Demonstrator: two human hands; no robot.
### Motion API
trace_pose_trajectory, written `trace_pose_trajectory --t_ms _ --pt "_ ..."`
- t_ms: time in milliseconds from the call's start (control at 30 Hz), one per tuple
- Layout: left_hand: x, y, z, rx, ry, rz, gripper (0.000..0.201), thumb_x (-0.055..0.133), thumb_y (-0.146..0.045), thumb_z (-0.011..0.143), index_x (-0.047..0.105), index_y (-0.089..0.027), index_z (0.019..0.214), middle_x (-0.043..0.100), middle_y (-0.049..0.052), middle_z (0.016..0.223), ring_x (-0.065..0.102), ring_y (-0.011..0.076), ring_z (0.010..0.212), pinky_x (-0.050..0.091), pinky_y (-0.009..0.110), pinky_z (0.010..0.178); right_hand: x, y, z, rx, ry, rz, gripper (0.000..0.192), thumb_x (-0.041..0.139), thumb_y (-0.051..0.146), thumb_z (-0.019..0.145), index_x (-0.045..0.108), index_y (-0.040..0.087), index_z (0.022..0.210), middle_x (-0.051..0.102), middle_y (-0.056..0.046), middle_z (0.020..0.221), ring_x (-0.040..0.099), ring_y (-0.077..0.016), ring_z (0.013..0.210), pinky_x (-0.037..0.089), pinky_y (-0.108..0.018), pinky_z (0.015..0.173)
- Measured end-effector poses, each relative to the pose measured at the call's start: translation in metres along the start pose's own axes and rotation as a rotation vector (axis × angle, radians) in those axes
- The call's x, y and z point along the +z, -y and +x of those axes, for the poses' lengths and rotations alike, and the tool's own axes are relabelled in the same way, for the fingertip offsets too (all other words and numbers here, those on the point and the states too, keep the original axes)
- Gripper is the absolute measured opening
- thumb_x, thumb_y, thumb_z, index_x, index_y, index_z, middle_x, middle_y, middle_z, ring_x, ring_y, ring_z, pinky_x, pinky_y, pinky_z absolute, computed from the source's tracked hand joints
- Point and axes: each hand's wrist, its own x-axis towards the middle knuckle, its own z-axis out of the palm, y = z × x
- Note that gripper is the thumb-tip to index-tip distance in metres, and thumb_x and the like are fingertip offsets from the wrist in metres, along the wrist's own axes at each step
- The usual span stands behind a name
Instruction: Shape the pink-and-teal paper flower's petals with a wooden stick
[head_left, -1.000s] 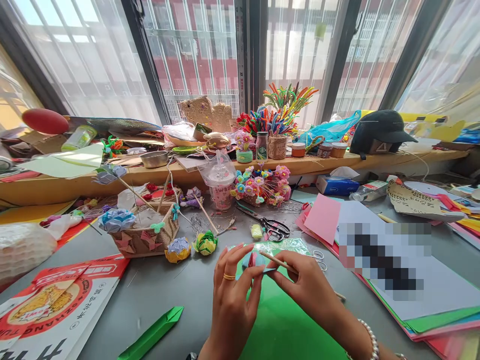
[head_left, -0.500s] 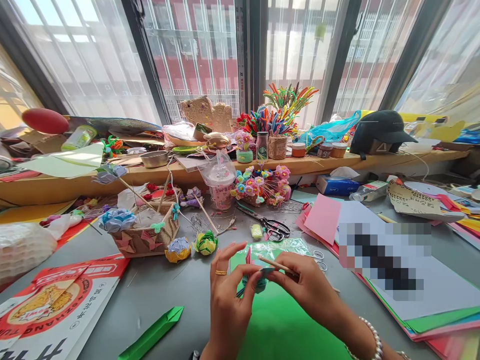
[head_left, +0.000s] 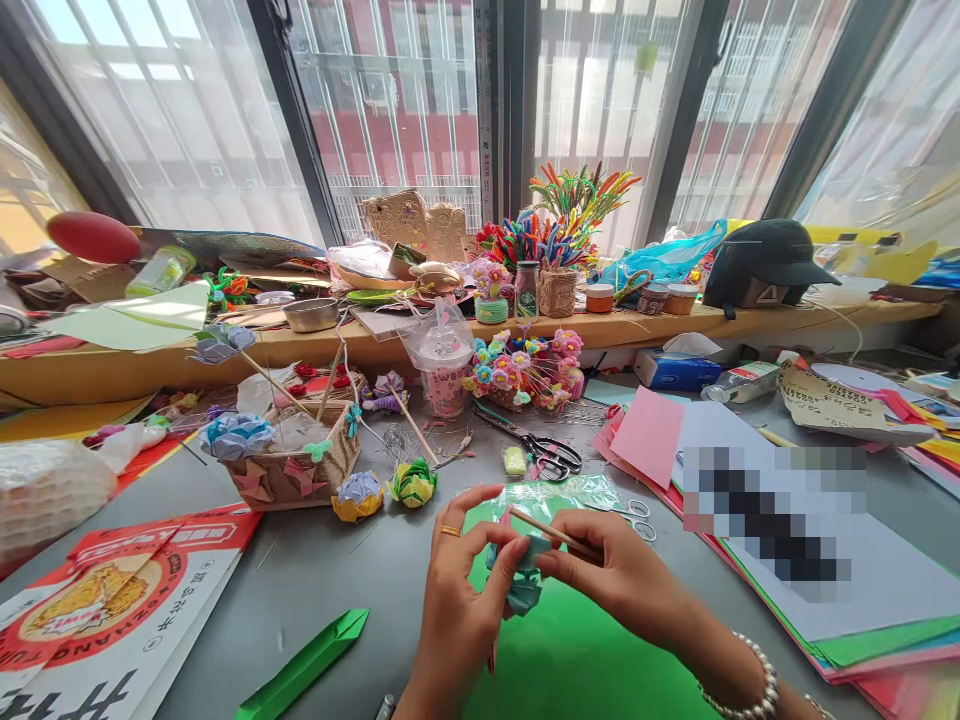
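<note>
My left hand, with a gold ring, and my right hand meet over a green paper sheet at the table's near edge. Between their fingertips they pinch a small folded paper piece, teal with a bit of pink. My right hand also grips a thin wooden stick that lies across the top of the folded piece. A pearl bracelet circles my right wrist.
Scissors lie just beyond my hands, near two folded paper flowers. A cardboard basket of paper flowers stands at left, a stack of coloured paper at right. A folded green strip lies near left. The window ledge is crowded with craft items.
The folded piece has turned in my fingers: its pink side showed on top a second ago, now mostly teal faces me and it hangs lower. Both hands stay in place.
</note>
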Motion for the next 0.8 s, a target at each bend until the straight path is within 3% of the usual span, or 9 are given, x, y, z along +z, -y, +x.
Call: trace_pose_trajectory --t_ms 133,267,367,500,567,667,733,800 --pt "-0.003 0.000 0.004 -0.094 0.090 -0.126 0.020 0.058 -0.034 0.076 0.066 -0.020 0.064 0.053 0.007 0.116 0.048 0.0277 0.109 0.035 0.045 0.097 -0.004 0.001 -0.002 -0.015 0.015 0.009 0.030 0.061 0.042 0.076 0.056 0.014 0.067 0.032 0.007 0.057 0.025 -0.0072 0.049 0.018 -0.021 0.044" --pt "-0.007 0.002 0.009 -0.293 0.357 -0.412 0.023 0.062 -0.037 0.072 0.065 -0.017 0.061 0.053 0.010 0.115 0.047 0.0288 0.112 0.037 0.039 0.093 -0.012 0.007 -0.004 -0.190 0.002 -0.043 0.018 0.063 0.033 0.078 0.063 0.018 0.087 0.045 0.002 0.075 0.033 -0.0067 0.051 0.025 -0.019 0.044" --pt "-0.007 0.003 0.011 -0.432 0.523 -0.589 0.026 0.068 -0.039 0.067 0.064 -0.014 0.060 0.053 0.013 0.114 0.050 0.0296 0.107 0.039 0.040 0.089 -0.016 0.010 -0.006 -0.318 0.080 -0.139 0.017 0.059 0.023 0.082 0.064 0.024 0.098 0.050 -0.001 0.087 0.048 -0.0109 0.071 0.038 -0.020 0.059" --pt "-0.003 0.006 0.008 -0.471 0.579 -0.658 0.028 0.071 -0.040 0.063 0.063 -0.014 0.055 0.059 0.011 0.105 0.055 0.0266 0.099 0.042 0.037 0.083 -0.014 0.008 -0.008 -0.400 0.091 -0.143 0.014 0.057 0.021 0.084 0.066 0.023 0.093 0.051 -0.002 0.087 0.054 -0.0125 0.080 0.042 -0.024 0.073" --pt "-0.002 0.010 0.007 -0.433 0.565 -0.642 0.031 0.069 -0.046 0.064 0.065 -0.015 0.058 0.060 0.011 0.103 0.056 0.0268 0.097 0.045 0.037 0.079 -0.013 0.006 -0.008 -0.438 0.042 -0.121 0.012 0.056 0.021 0.084 0.067 0.022 0.086 0.052 -0.002 0.085 0.056 -0.0118 0.077 0.044 -0.024 0.072" --pt "-0.005 0.011 0.008 -0.249 0.494 -0.481 0.033 0.063 -0.052 0.067 0.071 -0.020 0.072 0.060 0.012 0.106 0.055 0.0283 0.103 0.044 0.042 0.086 -0.013 0.006 -0.007 -0.457 0.004 -0.133 0.011 0.055 0.019 0.084 0.066 0.020 0.081 0.056 -0.003 0.087 0.057 -0.0130 0.079 0.045 -0.024 0.072" --pt "-0.010 0.007 0.010 -0.092 0.411 -0.256 0.026 0.060 -0.045 0.073 0.070 -0.023 0.081 0.060 0.011 0.108 0.054 0.0263 0.106 0.039 0.042 0.094 -0.013 0.006 -0.006 -0.449 0.000 -0.148 0.010 0.054 0.019 0.085 0.064 0.019 0.081 0.060 -0.004 0.086 0.058 -0.0142 0.080 0.045 -0.025 0.071" --pt "-0.015 0.000 0.011 0.037 0.308 -0.116 0.015 0.059 -0.034 0.077 0.069 -0.025 0.083 0.063 0.008 0.102 0.056 0.0238 0.102 0.043 0.038 0.090 -0.014 0.005 -0.005 -0.422 0.002 -0.179 0.011 0.053 0.018 0.085 0.063 0.018 0.081 0.062 -0.004 0.082 0.058 -0.0143 0.075 0.045 -0.024 0.068"
